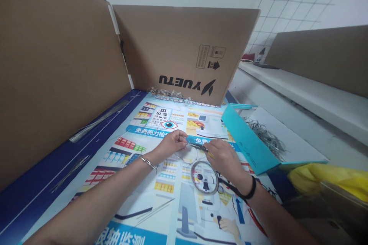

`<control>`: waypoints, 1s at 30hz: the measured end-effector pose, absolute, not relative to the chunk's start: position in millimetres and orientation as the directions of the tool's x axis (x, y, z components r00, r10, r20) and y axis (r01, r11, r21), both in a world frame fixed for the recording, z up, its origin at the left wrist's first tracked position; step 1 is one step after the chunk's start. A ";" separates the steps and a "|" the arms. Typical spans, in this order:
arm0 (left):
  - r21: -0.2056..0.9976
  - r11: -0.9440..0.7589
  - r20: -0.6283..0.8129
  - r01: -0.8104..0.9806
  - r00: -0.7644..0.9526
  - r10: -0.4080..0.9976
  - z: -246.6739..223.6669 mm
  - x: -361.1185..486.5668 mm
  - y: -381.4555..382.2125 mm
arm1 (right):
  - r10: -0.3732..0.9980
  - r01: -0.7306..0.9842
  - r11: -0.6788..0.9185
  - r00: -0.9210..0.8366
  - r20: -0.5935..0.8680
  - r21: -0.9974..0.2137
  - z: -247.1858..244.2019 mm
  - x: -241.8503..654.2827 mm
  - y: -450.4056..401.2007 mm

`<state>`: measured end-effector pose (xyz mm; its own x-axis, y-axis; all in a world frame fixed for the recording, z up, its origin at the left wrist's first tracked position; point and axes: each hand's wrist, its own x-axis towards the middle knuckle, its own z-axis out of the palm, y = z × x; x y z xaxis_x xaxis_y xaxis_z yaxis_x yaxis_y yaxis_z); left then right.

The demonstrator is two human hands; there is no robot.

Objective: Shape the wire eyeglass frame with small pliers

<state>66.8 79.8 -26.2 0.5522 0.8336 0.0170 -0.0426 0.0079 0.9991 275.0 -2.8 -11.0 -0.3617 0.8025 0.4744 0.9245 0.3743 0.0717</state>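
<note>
Near the middle of the table, my left hand (174,142) pinches a thin wire (188,162), part of which curves in a loop beneath my hands. My right hand (225,157) is closed around pliers (198,146) with dark jaws and a bit of yellow on the handle. The jaw tips meet the wire right at my left fingertips. Just below my right hand lies a round, greyish ring (193,179) that looks like a wire coil. A black and red handled tool (234,189) lies partly hidden under my right wrist.
A teal box (244,141) at right holds a tangle of cut wire pieces (266,136). Cardboard panels (184,46) wall the back and left. Straight wires (97,122) lie along the left edge, others (155,212) at front. Yellow material (330,180) sits at right.
</note>
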 end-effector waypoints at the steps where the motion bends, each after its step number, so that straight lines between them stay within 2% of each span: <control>1: 0.999 -0.014 0.035 -0.042 0.550 0.834 -27.5 66.8 80.0 | 0.805 0.924 0.375 -0.368 0.466 0.082 -10.3 274.7 -3.0; 5: 0.996 -0.089 0.088 -0.024 0.543 0.835 -33.4 67.5 81.0 | 0.824 0.931 0.353 -0.358 0.439 0.098 -6.2 272.0 -4.8; 12: 0.995 -0.104 0.091 -0.006 0.528 0.844 -34.4 70.6 78.6 | 0.877 0.947 0.317 -0.316 0.362 0.059 0.1 268.6 -7.2; 22: 0.990 -0.141 0.104 0.030 0.527 0.844 -35.4 70.7 79.6 | 0.888 0.954 0.300 -0.282 0.362 0.005 -4.6 267.8 -6.6; 30: 0.988 -0.145 0.098 0.051 0.519 0.849 -34.8 71.8 79.8 | 0.907 0.958 0.287 -0.276 0.318 0.012 -4.5 265.7 -5.9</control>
